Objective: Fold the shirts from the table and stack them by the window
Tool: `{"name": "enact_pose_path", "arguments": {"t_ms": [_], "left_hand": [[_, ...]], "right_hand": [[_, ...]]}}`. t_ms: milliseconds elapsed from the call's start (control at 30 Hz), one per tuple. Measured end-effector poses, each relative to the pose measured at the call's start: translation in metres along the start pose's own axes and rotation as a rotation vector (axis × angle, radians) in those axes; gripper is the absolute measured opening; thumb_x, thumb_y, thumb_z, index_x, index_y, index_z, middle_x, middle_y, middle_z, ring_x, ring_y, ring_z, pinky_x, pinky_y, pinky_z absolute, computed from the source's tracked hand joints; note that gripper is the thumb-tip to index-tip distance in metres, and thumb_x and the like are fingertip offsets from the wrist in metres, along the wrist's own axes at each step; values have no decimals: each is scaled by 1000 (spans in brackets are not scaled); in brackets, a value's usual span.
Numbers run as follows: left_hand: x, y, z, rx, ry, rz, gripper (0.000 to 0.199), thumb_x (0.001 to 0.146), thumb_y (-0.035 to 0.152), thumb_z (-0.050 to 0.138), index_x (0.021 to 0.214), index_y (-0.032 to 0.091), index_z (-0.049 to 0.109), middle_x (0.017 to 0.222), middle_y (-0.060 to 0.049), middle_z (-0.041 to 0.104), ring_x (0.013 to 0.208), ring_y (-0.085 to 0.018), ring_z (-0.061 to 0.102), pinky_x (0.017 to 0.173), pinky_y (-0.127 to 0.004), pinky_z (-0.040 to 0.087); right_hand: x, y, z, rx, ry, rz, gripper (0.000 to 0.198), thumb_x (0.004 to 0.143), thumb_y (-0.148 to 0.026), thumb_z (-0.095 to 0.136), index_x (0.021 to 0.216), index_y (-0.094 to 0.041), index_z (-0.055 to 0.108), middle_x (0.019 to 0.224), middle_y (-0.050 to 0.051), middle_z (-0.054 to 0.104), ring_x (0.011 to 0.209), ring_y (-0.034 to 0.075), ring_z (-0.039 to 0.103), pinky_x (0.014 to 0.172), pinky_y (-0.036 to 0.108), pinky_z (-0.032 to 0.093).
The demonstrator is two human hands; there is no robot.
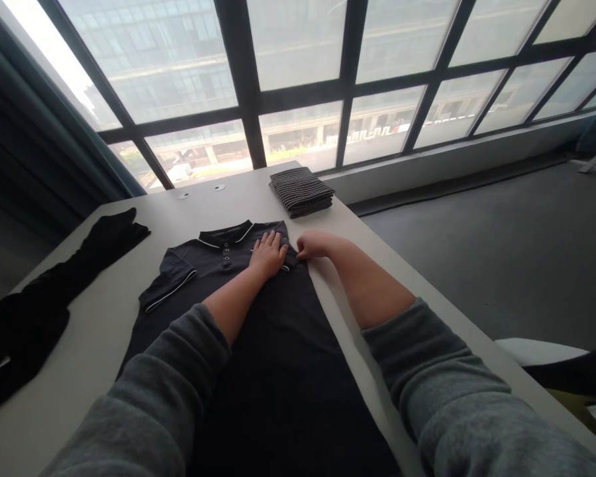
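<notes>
A dark polo shirt [278,344] lies spread flat on the white table, its collar toward the window and its button placket facing up. White piping edges the collar and the sleeve cuffs. My left hand [269,254] rests flat with fingers spread on the shirt's upper right side, by the sleeve that is folded inward. Just to the right, my right hand [312,245] pinches the shirt's edge near that sleeve, fingers closed on the fabric. The other sleeve [171,285] lies folded over the shirt's left side.
A folded stack of striped clothing [302,191] sits near the far right edge of the table [94,324]. Black garments [44,298] lie along the left side. Windows [298,126] stand behind, a dark curtain [40,112] at left. A white chair-like edge [541,350] shows at right.
</notes>
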State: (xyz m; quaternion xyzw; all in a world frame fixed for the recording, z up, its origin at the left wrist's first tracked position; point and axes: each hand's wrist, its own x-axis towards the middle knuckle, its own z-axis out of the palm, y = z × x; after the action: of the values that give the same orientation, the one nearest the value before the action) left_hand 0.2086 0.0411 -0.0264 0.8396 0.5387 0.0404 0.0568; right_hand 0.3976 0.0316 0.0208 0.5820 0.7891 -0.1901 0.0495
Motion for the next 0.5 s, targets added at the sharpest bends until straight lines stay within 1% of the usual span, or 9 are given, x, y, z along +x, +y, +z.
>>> {"name": "enact_pose_path", "arguments": {"t_ms": [67, 133, 200, 233, 300, 333, 400, 433, 500], "left_hand": [[-25, -9, -3, 13, 23, 26, 67, 109, 50, 23, 168, 18, 28, 176, -8, 18, 164, -27, 12, 134, -51, 13], [-63, -26, -7, 42, 3, 55, 66, 109, 50, 27, 167, 19, 31, 176, -7, 19, 164, -27, 14, 134, -53, 14], [-110, -49, -11, 83, -42, 69, 66, 108, 51, 32, 166, 19, 33, 176, -7, 19, 164, -29, 14, 134, -53, 15], [-136, -63, -13, 100, -56, 80, 66, 108, 51, 33, 166, 21, 34, 176, -6, 19, 164, -28, 14, 134, -53, 16], [-189, -90, -15, 109, -71, 87, 64, 108, 52, 33, 167, 26, 33, 176, -3, 18, 164, -27, 15, 133, -53, 19], [-215, -102, -16, 118, -70, 59, 63, 108, 52, 33, 167, 28, 33, 176, -2, 19, 163, -28, 17, 133, -55, 21], [-264, -125, -16, 134, -42, -18, 62, 109, 51, 32, 166, 29, 34, 175, -3, 22, 162, -29, 21, 131, -55, 26], [-287, -134, -14, 141, -31, -42, 61, 109, 51, 31, 166, 30, 34, 174, -3, 23, 162, -29, 23, 131, -55, 28], [-331, -148, -10, 154, -7, -50, 61, 109, 52, 32, 166, 32, 34, 173, -2, 25, 160, -29, 29, 128, -54, 34]], "right_hand": [[-3, -4, -2, -29, 33, -9, 25, 93, -37, 70, 100, -15, 80, 84, 6, 75, 75, 15, 66, 70, 21, 41], [-7, -12, -4, -79, 140, -24, 28, 95, -40, 68, 102, -15, 79, 92, 8, 76, 83, 17, 67, 72, 21, 41], [-10, -24, -5, -115, 263, -49, 28, 97, -40, 66, 106, -17, 79, 101, 9, 75, 92, 19, 68, 77, 22, 43], [-12, -32, -5, -120, 302, -74, 28, 98, -39, 65, 109, -17, 79, 104, 10, 74, 96, 20, 68, 80, 22, 44], [-14, -48, 1, -122, 323, -172, 29, 100, -38, 63, 116, -18, 78, 113, 11, 73, 105, 21, 68, 89, 23, 47], [-15, -57, 6, -121, 311, -241, 32, 100, -39, 64, 121, -19, 77, 121, 11, 71, 111, 22, 67, 95, 24, 48], [-14, -70, 22, -114, 268, -367, 44, 98, -41, 66, 137, -20, 70, 141, 12, 62, 129, 25, 61, 111, 28, 46], [-14, -76, 32, -109, 248, -401, 53, 98, -43, 67, 146, -21, 65, 151, 13, 55, 139, 27, 55, 118, 32, 43], [-11, -83, 54, -105, 221, -399, 69, 99, -52, 64, 159, -22, 51, 165, 13, 38, 155, 31, 37, 130, 41, 31]]}}
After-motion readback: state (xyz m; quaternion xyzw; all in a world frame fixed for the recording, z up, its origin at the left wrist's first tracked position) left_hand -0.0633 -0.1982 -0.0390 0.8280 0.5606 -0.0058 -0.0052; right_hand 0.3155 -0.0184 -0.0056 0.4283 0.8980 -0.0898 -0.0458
